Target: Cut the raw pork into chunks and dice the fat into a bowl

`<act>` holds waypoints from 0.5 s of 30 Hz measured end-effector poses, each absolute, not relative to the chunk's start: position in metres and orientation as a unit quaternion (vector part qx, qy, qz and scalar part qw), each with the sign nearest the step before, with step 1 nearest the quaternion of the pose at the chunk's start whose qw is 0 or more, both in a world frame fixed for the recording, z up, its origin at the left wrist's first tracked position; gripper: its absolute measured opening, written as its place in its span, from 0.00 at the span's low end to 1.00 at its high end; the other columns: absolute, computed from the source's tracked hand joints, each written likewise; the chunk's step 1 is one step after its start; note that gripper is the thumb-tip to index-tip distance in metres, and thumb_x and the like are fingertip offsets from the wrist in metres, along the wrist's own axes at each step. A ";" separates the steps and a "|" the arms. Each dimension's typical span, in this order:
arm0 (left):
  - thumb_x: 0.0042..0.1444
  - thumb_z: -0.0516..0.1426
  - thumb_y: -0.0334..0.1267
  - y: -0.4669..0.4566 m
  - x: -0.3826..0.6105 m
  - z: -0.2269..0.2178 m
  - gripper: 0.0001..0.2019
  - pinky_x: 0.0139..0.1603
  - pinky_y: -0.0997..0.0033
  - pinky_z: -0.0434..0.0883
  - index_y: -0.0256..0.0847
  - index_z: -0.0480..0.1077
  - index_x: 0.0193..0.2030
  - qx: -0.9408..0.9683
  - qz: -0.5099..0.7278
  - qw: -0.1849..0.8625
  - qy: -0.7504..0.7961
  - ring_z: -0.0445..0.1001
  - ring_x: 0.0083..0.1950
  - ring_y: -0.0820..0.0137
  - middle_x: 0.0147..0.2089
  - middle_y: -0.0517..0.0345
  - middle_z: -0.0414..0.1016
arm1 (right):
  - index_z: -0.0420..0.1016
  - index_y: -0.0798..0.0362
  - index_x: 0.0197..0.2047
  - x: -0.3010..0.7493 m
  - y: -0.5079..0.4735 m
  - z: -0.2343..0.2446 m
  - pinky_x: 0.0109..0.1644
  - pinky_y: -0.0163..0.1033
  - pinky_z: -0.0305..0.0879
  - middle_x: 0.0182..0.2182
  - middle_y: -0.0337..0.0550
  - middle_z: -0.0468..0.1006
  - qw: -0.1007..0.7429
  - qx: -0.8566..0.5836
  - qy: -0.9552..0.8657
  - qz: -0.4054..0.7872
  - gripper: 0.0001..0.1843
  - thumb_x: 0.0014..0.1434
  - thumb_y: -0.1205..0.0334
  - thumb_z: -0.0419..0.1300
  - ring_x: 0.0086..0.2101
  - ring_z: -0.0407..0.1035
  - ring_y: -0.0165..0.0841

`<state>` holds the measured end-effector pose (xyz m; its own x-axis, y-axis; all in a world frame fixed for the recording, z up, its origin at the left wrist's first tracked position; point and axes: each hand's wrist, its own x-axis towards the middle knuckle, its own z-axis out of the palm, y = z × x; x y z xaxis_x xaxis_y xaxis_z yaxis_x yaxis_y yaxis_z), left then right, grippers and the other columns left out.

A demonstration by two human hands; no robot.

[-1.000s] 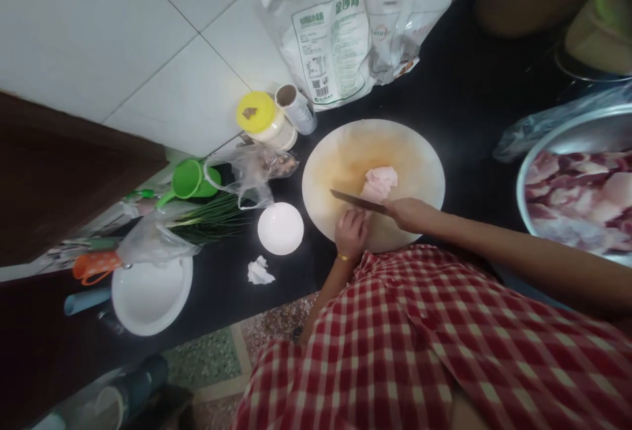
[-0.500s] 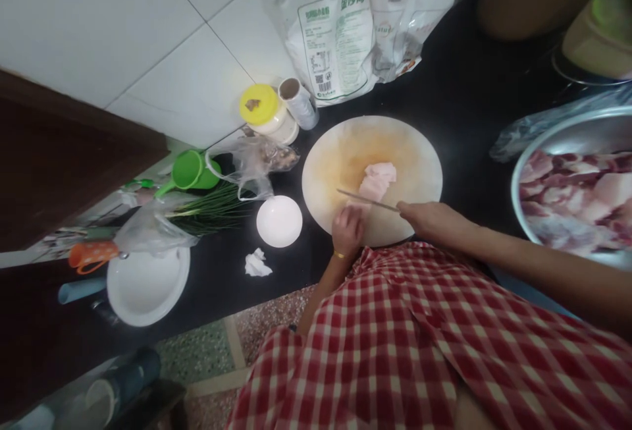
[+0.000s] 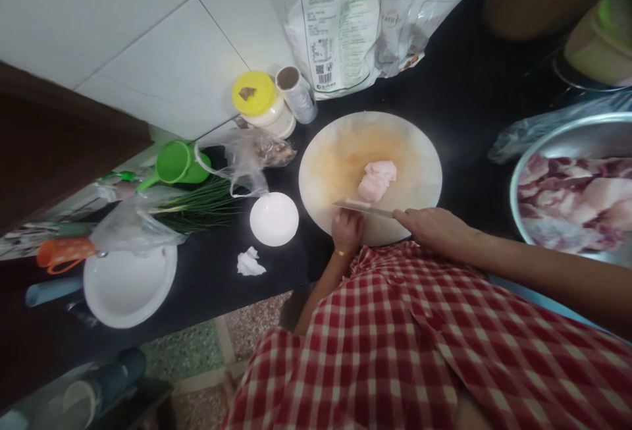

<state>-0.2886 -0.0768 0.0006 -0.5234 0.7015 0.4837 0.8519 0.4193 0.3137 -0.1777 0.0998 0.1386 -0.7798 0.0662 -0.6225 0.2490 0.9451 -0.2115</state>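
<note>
A round pale cutting board [image 3: 409, 147] lies on the black counter with a lump of pale raw meat [image 3: 376, 180] near its middle. My right hand [image 3: 429, 227] is closed on the handle of a knife [image 3: 363, 207], whose blade lies across the board's near edge. My left hand [image 3: 348, 231], a gold band at its wrist, is curled at that near edge beside a thin slice of meat under the blade; what its fingers hold is hidden.
A metal basin [image 3: 553, 137] of raw meat stands at the right. Left of the board are a small white bowl [image 3: 274, 218], a white plate [image 3: 129, 285], green onions [image 3: 202, 204], a green cup [image 3: 175, 163], a yellow-lidded jar [image 3: 259, 101] and a crumpled tissue [image 3: 248, 263]. White bags [image 3: 345, 15] lean behind.
The knife has shifted nearer on the board, from beside the meat lump to its front edge, and the blade has turned. The camera has drifted slightly, sliding the counter things left.
</note>
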 end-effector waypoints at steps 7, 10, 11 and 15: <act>0.58 0.51 0.35 -0.074 -0.291 0.002 0.11 0.52 0.61 0.64 0.36 0.72 0.42 -0.470 -0.275 0.118 -0.830 0.66 0.51 0.63 0.42 0.48 0.72 | 0.59 0.48 0.52 -0.204 0.094 0.119 0.35 0.23 0.31 0.40 0.39 0.66 0.320 0.083 0.930 -0.160 0.21 0.58 0.62 0.35 0.27 0.49 0.08; 0.57 0.52 0.35 -0.074 -0.292 0.005 0.11 0.52 0.63 0.65 0.36 0.72 0.42 -0.475 -0.281 0.123 -0.825 0.67 0.49 0.64 0.43 0.50 0.72 | 0.58 0.46 0.53 -0.227 0.088 0.106 0.36 0.22 0.33 0.42 0.38 0.66 0.309 0.081 0.931 -0.178 0.22 0.59 0.61 0.35 0.30 0.53 0.09; 0.57 0.53 0.35 -0.074 -0.293 0.006 0.10 0.51 0.64 0.65 0.36 0.72 0.42 -0.476 -0.284 0.126 -0.823 0.67 0.48 0.65 0.42 0.50 0.72 | 0.59 0.46 0.52 -0.231 0.087 0.103 0.36 0.22 0.34 0.42 0.38 0.66 0.308 0.078 0.931 -0.181 0.22 0.59 0.61 0.35 0.30 0.54 0.09; 0.58 0.52 0.36 -0.073 -0.292 0.011 0.11 0.51 0.64 0.65 0.36 0.73 0.42 -0.473 -0.286 0.120 -0.825 0.67 0.48 0.65 0.43 0.50 0.72 | 0.58 0.47 0.53 -0.213 0.099 0.095 0.37 0.21 0.37 0.42 0.39 0.66 0.311 0.066 0.929 -0.187 0.22 0.59 0.61 0.35 0.32 0.55 0.09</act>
<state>-0.2915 -0.0727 0.0105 -0.5234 0.7113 0.4692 0.8490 0.3887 0.3580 -0.2129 0.0993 0.0948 -0.7980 0.0072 -0.6027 0.2400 0.9210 -0.3068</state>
